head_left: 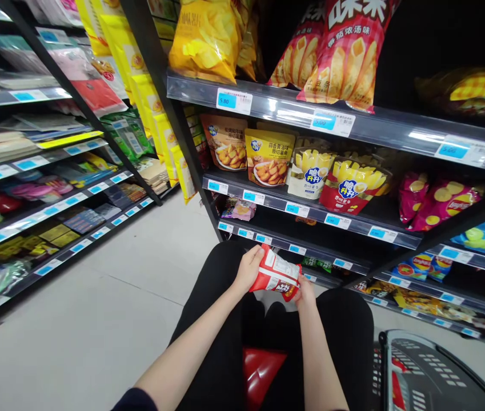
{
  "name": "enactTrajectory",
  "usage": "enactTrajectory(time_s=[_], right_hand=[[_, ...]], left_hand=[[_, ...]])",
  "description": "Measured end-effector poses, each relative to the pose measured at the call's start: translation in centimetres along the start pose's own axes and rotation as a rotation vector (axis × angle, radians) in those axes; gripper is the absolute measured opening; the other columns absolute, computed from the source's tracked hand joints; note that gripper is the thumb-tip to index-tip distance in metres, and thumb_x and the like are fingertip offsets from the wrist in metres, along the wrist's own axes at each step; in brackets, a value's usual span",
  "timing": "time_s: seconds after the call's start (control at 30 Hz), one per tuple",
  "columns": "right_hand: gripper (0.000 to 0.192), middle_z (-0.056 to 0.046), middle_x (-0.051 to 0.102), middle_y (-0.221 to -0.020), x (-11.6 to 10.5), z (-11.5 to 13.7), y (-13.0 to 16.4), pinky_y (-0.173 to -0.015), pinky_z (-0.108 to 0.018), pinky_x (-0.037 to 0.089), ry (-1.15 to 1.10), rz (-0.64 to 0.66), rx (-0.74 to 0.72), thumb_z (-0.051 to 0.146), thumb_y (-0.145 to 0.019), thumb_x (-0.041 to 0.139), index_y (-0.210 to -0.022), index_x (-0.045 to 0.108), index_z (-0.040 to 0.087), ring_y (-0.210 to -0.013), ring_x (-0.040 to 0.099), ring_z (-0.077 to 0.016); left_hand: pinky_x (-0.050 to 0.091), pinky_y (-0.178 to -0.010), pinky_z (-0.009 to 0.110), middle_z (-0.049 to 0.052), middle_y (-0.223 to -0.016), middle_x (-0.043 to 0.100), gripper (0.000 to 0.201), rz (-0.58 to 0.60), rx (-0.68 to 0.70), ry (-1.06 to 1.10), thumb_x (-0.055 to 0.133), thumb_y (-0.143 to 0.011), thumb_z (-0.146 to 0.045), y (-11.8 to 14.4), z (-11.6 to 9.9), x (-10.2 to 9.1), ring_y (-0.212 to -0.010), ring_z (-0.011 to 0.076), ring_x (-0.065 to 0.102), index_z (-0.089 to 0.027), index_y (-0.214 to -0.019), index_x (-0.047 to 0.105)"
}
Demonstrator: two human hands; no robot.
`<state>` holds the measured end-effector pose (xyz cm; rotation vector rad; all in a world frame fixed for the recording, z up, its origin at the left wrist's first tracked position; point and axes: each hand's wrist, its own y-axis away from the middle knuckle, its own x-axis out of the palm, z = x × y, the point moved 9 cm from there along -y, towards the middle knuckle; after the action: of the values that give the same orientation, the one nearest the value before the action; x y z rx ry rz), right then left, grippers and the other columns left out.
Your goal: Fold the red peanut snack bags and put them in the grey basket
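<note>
A red and white snack bag (277, 274) is held low in front of me, above my knees in black trousers. My left hand (248, 268) grips its left end and my right hand (304, 294) holds its lower right corner from beneath. The bag is turned with its printed back panel facing up. It hangs just in front of the lower shelves (268, 237) of the snack rack. Between my knees a red object (261, 371) shows, partly hidden.
The rack on my right holds chip bags: yellow (270, 157), red and white (351, 185), pink (439, 202). Large bags (345, 51) fill the top shelf. A dark shopping basket (422, 377) sits at lower right. Another shelf unit (40, 211) lines the aisle's left side.
</note>
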<state>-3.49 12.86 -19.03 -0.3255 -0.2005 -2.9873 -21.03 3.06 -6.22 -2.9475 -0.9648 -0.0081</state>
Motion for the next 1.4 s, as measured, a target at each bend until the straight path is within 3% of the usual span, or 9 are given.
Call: enactTrajectory(time_s=[0.2,0.5,0.67,0.8,0.97,1.1,1.17,1.33,1.4], right_hand=[[0.039,0.002,0.058,-0.051,-1.8,1.1,0.0,-0.050,-0.034,0.049,-0.043,-0.155,0.047,0.059,-0.059,0.059,-0.060,0.047,0.022,-0.048,0.058,-0.0185],[0.037,0.001,0.060,-0.065,-5.1,9.0,0.8,-0.055,-0.025,0.043,-0.021,-0.250,-0.114,0.054,-0.068,0.059,-0.074,0.051,0.019,-0.055,0.054,-0.0135],[0.035,0.000,0.060,-0.066,-5.9,14.8,-0.3,-0.054,-0.024,0.041,0.077,-0.047,-0.183,0.052,-0.067,0.063,-0.074,0.053,0.019,-0.055,0.052,-0.0132],[0.026,0.001,0.059,-0.064,-3.9,19.4,-0.9,-0.053,-0.024,0.040,0.258,0.261,-0.142,0.046,-0.075,0.059,-0.075,0.056,0.020,-0.056,0.053,-0.0137],[0.024,0.002,0.060,-0.065,0.1,23.8,-0.2,-0.055,-0.023,0.039,0.554,0.547,-0.224,0.041,-0.079,0.054,-0.070,0.056,0.019,-0.059,0.053,-0.0133],[0.023,0.001,0.060,-0.068,1.0,26.1,0.5,-0.057,-0.023,0.038,0.700,0.607,-0.329,0.036,-0.083,0.052,-0.071,0.057,0.018,-0.062,0.053,-0.0130],[0.022,0.001,0.058,-0.070,0.9,27.8,1.9,-0.060,-0.024,0.038,0.696,0.621,-0.427,0.034,-0.085,0.051,-0.073,0.059,0.017,-0.064,0.051,-0.0128],[0.020,-0.003,0.052,-0.079,1.1,32.2,9.0,-0.075,-0.031,0.036,0.696,0.781,-0.727,0.033,-0.085,0.054,-0.078,0.068,0.021,-0.082,0.045,-0.0160],[0.022,-0.003,0.049,-0.083,1.0,33.0,11.6,-0.081,-0.033,0.034,0.712,0.878,-0.761,0.036,-0.086,0.052,-0.080,0.070,0.024,-0.088,0.042,-0.0163]], left_hand=[[0.033,-0.051,0.021,-0.004,-0.056,0.049,0.036,-0.057,-0.001,0.014,0.048,-0.081,-0.048,-0.7,0.6,-0.8,-0.051,0.0100,0.044,-0.018,-0.062,0.044],[0.037,-0.054,0.022,-0.002,-0.060,0.056,0.034,-0.033,0.044,-0.097,0.048,-0.081,-0.045,-1.1,0.9,-0.7,-0.057,0.0125,0.050,-0.017,-0.063,0.049],[0.047,-0.056,0.025,0.002,-0.068,0.061,0.028,0.376,-0.132,0.120,0.062,-0.072,-0.041,0.2,1.7,2.6,-0.062,0.0154,0.059,-0.013,-0.075,0.059],[0.053,-0.059,0.032,0.004,-0.070,0.066,0.030,0.719,-0.362,0.226,0.074,-0.059,-0.029,3.8,2.3,6.0,-0.066,0.0206,0.065,-0.011,-0.081,0.062],[0.055,-0.067,0.035,0.007,-0.074,0.068,0.030,0.962,-0.491,0.167,0.075,-0.057,-0.024,8.6,2.9,9.3,-0.072,0.0218,0.066,-0.008,-0.082,0.067],[0.053,-0.070,0.039,0.012,-0.081,0.068,0.031,1.031,-0.550,0.200,0.073,-0.062,-0.025,11.3,2.8,11.0,-0.078,0.0256,0.066,-0.007,-0.087,0.068],[0.052,-0.071,0.042,0.016,-0.094,0.066,0.041,1.100,-0.623,0.287,0.072,-0.063,-0.025,12.6,2.4,11.8,-0.085,0.0302,0.065,-0.008,-0.099,0.064],[0.044,-0.075,0.059,0.022,-0.136,0.037,0.103,1.572,-1.127,0.648,0.083,-0.036,-0.029,17.9,1.1,12.2,-0.113,0.0456,0.046,-0.021,-0.129,0.041],[0.042,-0.075,0.062,0.024,-0.130,0.044,0.099,1.524,-1.211,0.692,0.082,-0.040,-0.040,17.8,2.2,12.1,-0.109,0.0440,0.049,-0.018,-0.127,0.041]])
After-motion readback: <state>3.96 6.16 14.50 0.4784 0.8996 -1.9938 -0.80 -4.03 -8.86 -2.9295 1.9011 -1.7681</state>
